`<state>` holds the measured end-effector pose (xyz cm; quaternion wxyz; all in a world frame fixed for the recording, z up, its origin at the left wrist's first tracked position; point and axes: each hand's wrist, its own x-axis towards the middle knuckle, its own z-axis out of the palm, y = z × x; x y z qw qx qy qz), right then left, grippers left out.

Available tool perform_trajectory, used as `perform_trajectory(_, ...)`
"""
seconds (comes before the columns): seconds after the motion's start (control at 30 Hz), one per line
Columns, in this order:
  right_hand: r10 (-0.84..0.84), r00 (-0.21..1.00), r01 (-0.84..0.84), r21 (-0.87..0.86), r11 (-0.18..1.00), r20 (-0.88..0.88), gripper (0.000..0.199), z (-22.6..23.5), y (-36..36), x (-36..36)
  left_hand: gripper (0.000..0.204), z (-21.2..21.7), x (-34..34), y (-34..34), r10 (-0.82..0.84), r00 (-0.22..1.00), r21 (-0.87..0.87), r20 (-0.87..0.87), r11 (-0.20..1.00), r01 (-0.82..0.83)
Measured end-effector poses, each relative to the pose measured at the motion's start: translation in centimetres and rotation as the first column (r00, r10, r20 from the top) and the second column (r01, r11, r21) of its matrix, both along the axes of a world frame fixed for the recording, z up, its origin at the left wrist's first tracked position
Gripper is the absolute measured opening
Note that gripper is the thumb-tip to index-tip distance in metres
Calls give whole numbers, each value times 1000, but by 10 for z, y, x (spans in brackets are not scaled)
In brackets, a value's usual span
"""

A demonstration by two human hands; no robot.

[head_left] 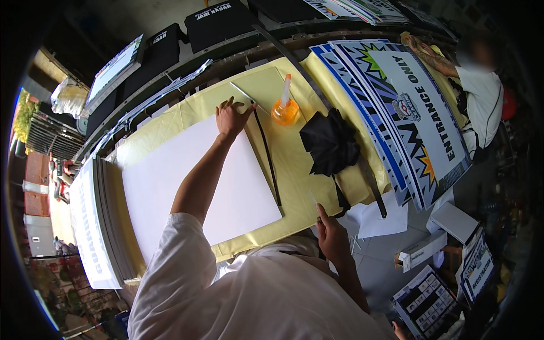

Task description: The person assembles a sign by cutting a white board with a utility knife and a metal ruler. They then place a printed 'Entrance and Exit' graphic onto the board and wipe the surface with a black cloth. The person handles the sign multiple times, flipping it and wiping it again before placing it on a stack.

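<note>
A large white board (pixel 198 175) lies on the yellow-covered table (pixel 187 113). My left hand (pixel 231 118) rests at its far right corner, fingers spread, the thumb beside the upper end of a narrow black strip (pixel 267 153). That strip runs along the board's right edge. Just beyond the fingers lies a thin silver rod (pixel 242 91). Near the table's front edge, my right hand (pixel 331 231) is closed on a thin pale sliver (pixel 313 198), too small to identify. An orange spray bottle (pixel 284 112) and a crumpled black cloth (pixel 330 143) are on the table to the right.
Printed boards are stacked at the left (pixel 93 226) and right (pixel 419 107) of the table. A long dark bar (pixel 306 79) crosses its right side. Folded black shirts (pixel 218 25) lie behind. Another person (pixel 479 96) is at far right. Papers and boxes (pixel 422 249) lie on the floor.
</note>
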<state>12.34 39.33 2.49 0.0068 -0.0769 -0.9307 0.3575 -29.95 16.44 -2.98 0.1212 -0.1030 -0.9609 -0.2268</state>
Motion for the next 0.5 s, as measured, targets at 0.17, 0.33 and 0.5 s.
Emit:
perform_trajectory(0.17,28,999,-32,142,989,35,59,1,14,-23,66,52,10,12,98,974,376,204,911,-170)
perform_trajectory(0.33,191,976,-136,389,911,-105,64,-33,21,-70,93,91,25,-10,-222,830,714,512,648,-268)
perform_trajectory(0.5,242,958,-147,461,875,-153,59,-30,16,-105,52,129,69,-20,-480,791,909,380,351,-224)
